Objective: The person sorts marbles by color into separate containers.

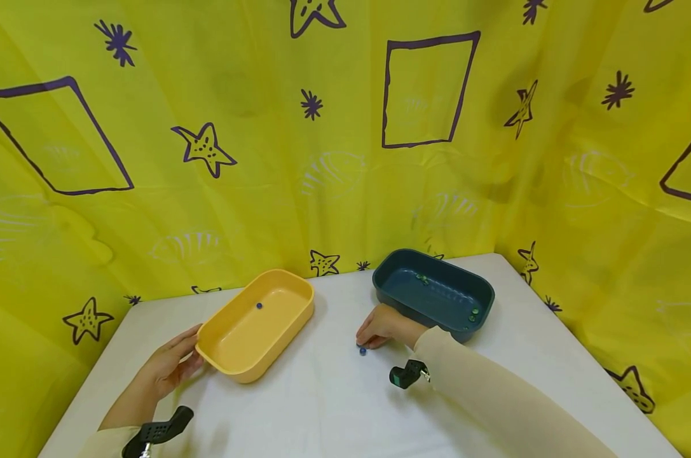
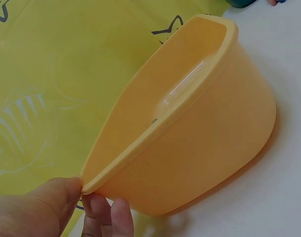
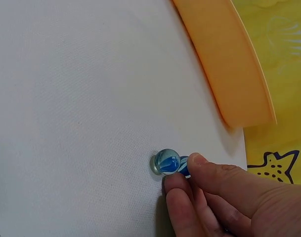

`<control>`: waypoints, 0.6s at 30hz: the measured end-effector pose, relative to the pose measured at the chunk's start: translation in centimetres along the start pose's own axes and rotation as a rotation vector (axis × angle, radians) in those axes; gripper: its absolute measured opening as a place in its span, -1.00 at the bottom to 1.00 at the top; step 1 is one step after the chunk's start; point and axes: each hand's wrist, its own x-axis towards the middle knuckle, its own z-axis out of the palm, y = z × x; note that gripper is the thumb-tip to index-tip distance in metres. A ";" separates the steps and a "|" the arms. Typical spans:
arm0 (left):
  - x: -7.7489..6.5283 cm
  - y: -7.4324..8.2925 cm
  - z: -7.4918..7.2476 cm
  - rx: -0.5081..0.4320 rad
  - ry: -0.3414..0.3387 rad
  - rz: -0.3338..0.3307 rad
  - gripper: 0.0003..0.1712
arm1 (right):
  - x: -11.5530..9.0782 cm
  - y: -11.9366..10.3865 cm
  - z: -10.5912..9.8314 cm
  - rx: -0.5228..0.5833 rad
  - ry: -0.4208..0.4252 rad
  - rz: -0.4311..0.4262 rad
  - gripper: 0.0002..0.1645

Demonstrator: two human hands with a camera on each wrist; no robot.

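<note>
My left hand (image 1: 170, 366) pinches the left end of the rim of a yellow-orange tub (image 1: 248, 372), thumb on top and fingers beneath. One small blue marble (image 1: 259, 306) lies in that tub. Over the white tabletop, my right hand (image 1: 384, 326) pinches a blue-and-white marble (image 3: 184, 166) between thumb and fingers, partly hidden by them. Right at those fingertips sits a second marble, clear glass with a blue swirl (image 3: 167, 162). Behind the right hand stands a dark teal tub (image 1: 437, 296), holding several green marbles (image 1: 474, 312).
A white cloth (image 1: 322, 407) covers the table. Yellow curtains (image 1: 265, 127) with stars and fish rise along its back and sides. Camera mounts (image 1: 408, 374) are strapped to both wrists. The right forearm passes in front of the teal tub's near corner.
</note>
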 end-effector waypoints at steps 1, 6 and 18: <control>0.0 0.0 0.0 -0.001 0.001 0.000 -0.86 | 0.0 0.0 0.1 0.003 0.002 0.001 -0.94; 0.0 0.0 -0.1 0.004 -0.009 0.008 -0.85 | 0.2 0.1 0.3 -0.005 0.022 -0.003 -0.92; 0.0 0.0 0.0 -0.001 -0.017 0.000 -0.83 | 0.2 0.2 0.2 0.014 0.005 -0.026 -0.94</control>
